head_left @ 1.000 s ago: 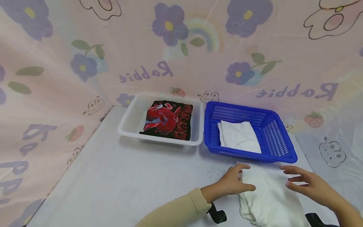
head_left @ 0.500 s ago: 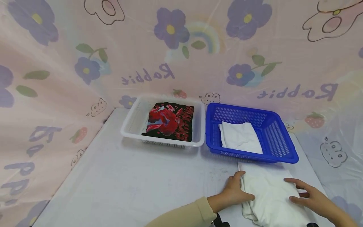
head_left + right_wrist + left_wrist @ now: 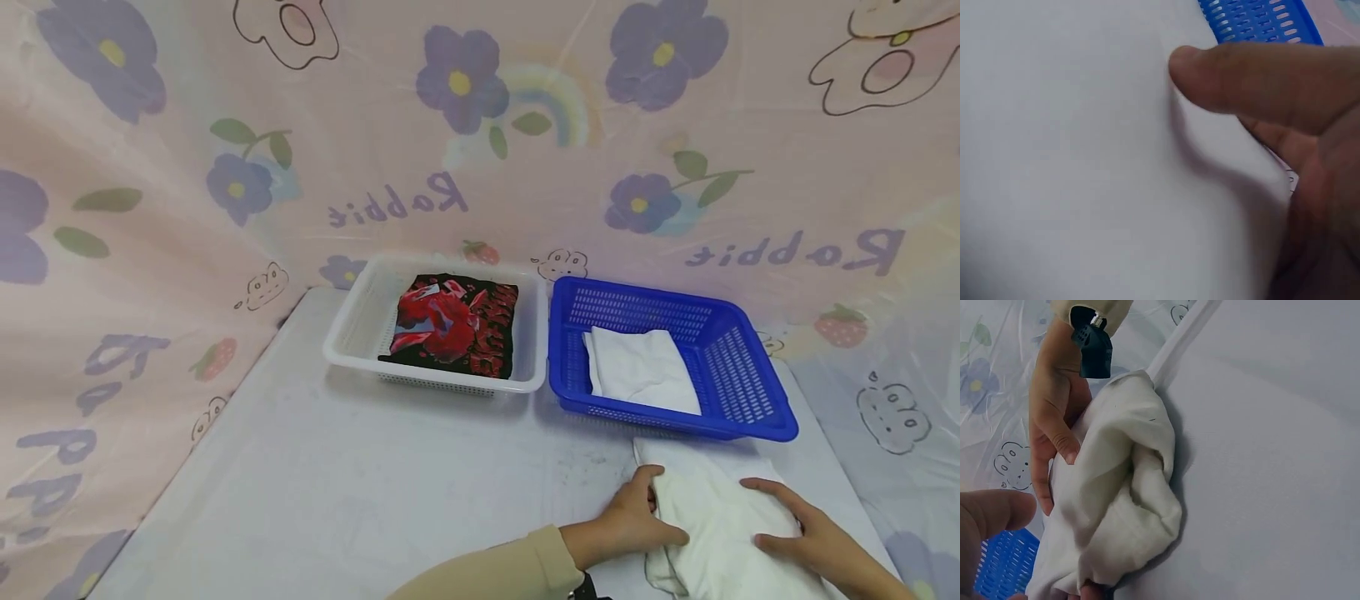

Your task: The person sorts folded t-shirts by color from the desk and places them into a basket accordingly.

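A loosely folded white garment [image 3: 723, 517] lies on the table in front of the blue basket, in the head view's lower right. My left hand [image 3: 633, 517] grips its left edge, thumb on top and fingertips tucked beneath the fabric, as the left wrist view shows. At the opposite edge, my right hand [image 3: 813, 533] holds the garment with its thumb over the top and fingers along the side. In the left wrist view, the garment [image 3: 1116, 506] has a bunched, rolled side with a deep fold. The right wrist view shows the right thumb [image 3: 1229, 81] against the white fabric.
The blue perforated basket [image 3: 750, 367] holds a neatly folded white cloth [image 3: 641, 371]. Left of it stands a white basket [image 3: 352, 333] with a folded black garment [image 3: 457, 325] printed in red. A patterned curtain [image 3: 525, 192] hangs behind the table [image 3: 375, 483].
Both hands have come down onto the garment's two sides; the right hand has moved left to its edge and the fingers have closed in. The baskets have stayed put.
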A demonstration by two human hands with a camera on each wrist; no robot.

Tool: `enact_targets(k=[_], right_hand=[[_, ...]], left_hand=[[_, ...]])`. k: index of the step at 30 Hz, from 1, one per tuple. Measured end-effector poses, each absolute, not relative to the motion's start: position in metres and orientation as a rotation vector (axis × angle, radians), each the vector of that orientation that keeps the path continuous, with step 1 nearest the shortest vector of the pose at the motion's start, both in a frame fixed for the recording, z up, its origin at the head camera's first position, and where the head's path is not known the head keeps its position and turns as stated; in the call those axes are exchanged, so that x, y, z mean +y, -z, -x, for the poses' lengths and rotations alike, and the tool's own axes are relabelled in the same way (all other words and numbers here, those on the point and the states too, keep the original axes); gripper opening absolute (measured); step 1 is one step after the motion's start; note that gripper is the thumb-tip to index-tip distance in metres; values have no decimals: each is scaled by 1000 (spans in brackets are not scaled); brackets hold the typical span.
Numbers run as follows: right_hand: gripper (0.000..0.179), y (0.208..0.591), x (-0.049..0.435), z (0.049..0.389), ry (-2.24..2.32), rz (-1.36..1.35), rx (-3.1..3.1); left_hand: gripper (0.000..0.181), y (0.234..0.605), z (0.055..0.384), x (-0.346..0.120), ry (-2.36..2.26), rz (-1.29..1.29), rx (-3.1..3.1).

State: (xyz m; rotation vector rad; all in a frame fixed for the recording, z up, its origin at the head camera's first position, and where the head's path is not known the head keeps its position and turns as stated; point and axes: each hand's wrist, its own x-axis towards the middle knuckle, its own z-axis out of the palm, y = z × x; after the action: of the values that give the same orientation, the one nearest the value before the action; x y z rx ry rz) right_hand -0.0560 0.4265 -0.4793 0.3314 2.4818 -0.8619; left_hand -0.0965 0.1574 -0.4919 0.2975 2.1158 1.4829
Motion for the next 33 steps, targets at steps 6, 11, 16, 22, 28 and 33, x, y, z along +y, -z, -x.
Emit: enact_targets(k=[6,11,16,22,28,33], right_hand=[[94,483,423,54,954,-343,2465],[93,482,423,52,872,-305,2540],[90,479,427,48,745,-241,2625],[79,476,425,39,665,-128,2692],[85,468,421,31,669,-204,2629],[91,458,417,24,680,-256,2604]], left_hand=[[75,491,98,161,-1425,-338,2162],[79,493,100,160,-1404,-447,2205],[77,494,98,162,-1432,-421,2174],[74,493,94,162,-1424,-423,2099],[73,485,90,156,-1357,-574,2080],[76,473,86,152,-1324,-679,2093]])
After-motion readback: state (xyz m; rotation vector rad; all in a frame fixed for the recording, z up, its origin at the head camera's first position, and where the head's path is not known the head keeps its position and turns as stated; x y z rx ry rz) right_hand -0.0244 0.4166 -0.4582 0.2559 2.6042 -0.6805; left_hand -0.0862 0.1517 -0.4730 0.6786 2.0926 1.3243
